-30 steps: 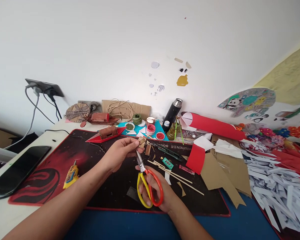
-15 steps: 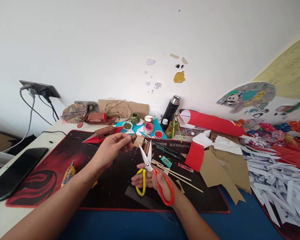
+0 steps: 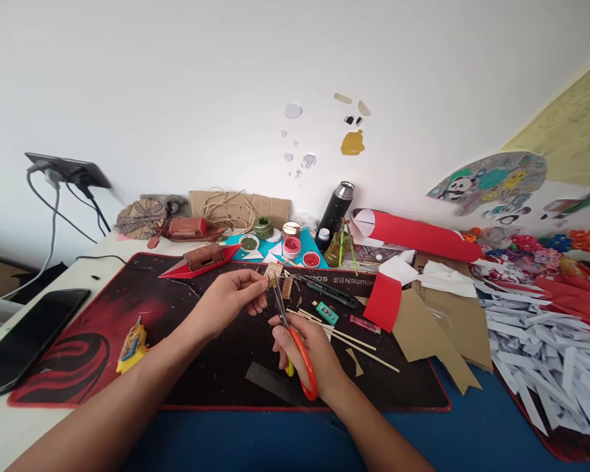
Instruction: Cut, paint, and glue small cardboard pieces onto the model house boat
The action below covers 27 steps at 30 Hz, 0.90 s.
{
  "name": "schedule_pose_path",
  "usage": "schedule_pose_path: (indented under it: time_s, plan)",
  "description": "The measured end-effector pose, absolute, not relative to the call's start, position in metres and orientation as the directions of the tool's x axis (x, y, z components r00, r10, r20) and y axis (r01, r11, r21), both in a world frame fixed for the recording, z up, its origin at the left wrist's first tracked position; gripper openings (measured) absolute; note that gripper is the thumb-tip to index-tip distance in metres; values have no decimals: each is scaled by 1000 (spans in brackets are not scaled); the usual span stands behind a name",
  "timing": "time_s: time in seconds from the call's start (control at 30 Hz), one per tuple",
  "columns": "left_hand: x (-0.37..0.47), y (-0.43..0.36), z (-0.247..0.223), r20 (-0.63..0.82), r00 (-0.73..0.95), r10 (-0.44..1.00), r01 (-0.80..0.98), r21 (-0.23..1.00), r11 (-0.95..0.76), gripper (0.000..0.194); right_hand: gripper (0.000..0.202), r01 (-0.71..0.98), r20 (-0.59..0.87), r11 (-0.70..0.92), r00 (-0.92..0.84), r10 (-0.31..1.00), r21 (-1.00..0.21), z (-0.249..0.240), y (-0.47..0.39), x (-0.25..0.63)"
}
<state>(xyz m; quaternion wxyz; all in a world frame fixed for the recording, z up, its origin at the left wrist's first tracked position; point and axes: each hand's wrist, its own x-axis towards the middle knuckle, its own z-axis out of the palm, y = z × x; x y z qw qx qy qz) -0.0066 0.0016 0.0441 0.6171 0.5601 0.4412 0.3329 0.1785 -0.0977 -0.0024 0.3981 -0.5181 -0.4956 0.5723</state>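
Observation:
My right hand grips a pair of scissors with one orange and one yellow handle loop. Their blades point away from me and look nearly closed, turned edge-on. Fingertips and thumb of my left hand are pinched together just left of the blade tips, around a small brown piece that looks like cardboard. The fingers mostly hide it, and whether the blades touch it I cannot tell. Beyond my left hand rests a red boat model with a brown cabin. A yellow glue gun lies left of my left forearm.
Open paint jars stand on blue paper at the back, beside a black thermos. Right of my hands lie a utility knife, thin wooden sticks and cardboard sheets. White paper strips are heaped at far right. A phone lies left.
The scissors have gone from spread to nearly closed and turned edge-on. My right hand has curled its fingers around the handles, with the blades now beside my left fingertips.

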Motion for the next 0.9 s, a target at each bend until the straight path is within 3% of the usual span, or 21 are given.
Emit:
schedule_pose_path:
  time_s: [0.3, 0.9]
  plan:
    - [-5, 0, 42, -204, 414, 887, 103, 979, 177, 49, 44, 129, -202, -186, -127, 971, -974, -4, -98, 178]
    - [-7, -2, 37, -234, 457, 858, 103, 972, 211, 46, 38, 246, -170, -140, -103, 980, -959, -7, -100, 181]
